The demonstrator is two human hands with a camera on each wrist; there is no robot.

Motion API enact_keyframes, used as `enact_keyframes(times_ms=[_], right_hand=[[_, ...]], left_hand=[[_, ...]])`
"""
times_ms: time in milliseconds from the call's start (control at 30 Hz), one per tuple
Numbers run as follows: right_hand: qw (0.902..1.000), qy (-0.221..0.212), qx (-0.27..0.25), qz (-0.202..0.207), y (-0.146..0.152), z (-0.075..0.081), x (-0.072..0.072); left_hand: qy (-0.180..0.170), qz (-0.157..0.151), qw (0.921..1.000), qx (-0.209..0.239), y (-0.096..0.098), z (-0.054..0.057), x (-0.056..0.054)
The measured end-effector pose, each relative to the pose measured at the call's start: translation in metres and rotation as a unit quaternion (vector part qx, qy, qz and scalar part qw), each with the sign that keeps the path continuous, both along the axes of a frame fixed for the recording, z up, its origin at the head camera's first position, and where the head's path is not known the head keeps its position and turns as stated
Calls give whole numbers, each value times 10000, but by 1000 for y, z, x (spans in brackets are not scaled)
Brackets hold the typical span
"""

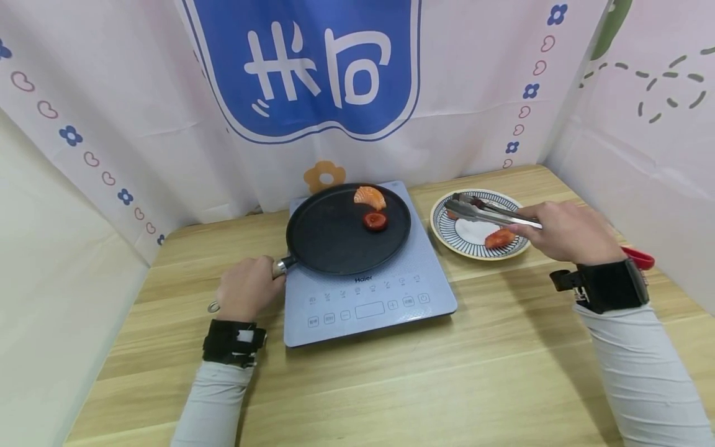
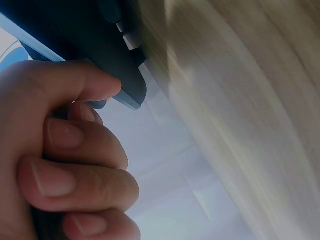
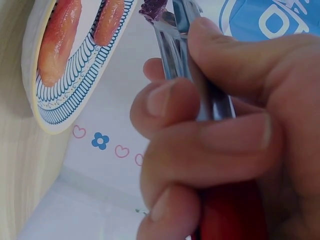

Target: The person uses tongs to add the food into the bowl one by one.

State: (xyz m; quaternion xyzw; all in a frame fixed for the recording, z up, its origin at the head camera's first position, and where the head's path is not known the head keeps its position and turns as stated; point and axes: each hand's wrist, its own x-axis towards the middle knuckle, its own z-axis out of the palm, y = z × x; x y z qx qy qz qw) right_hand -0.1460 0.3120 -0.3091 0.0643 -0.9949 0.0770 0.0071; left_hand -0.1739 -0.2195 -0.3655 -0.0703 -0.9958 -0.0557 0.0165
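My left hand [image 1: 246,288] grips the handle [image 1: 283,266] of a round black flat pan [image 1: 335,239] on an induction cooktop [image 1: 368,298]. In the pan lie an orange, white-striped slice [image 1: 370,197], resembling salmon, and a small glossy dark-red round piece [image 1: 375,221]. My right hand [image 1: 570,233] holds metal tongs [image 1: 488,215] with a red end [image 1: 638,257] over a patterned plate [image 1: 441,238]. A dark purple piece [image 3: 152,9] appears by the tong tips in the right wrist view; whether they pinch it I cannot tell. Orange-red pieces [image 3: 60,45] rest on the plate.
The cooktop stands on a wooden table [image 1: 357,397], its touch panel facing me. A white cloth [image 1: 475,74] with a blue emblem hangs behind the table. At the right rises another white cloth [image 1: 642,161]. The plate stands right of the cooktop.
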Motion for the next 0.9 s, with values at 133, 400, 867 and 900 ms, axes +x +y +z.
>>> enact_keyframes(times_ms=[133, 400, 867, 900], right_hand=[[10000, -17, -13, 3, -1, 1, 0], [10000, -17, -6, 15, -4, 4, 2], [10000, 62, 7, 64, -10, 8, 4], [10000, 51, 10, 59, -10, 8, 4]], left_hand=[[20, -16, 10000, -9, 1, 1, 0], [-28, 7, 10000, -17, 1, 2, -1], [77, -38, 10000, -37, -1, -1, 0], [96, -48, 9999, -32, -1, -1, 0]])
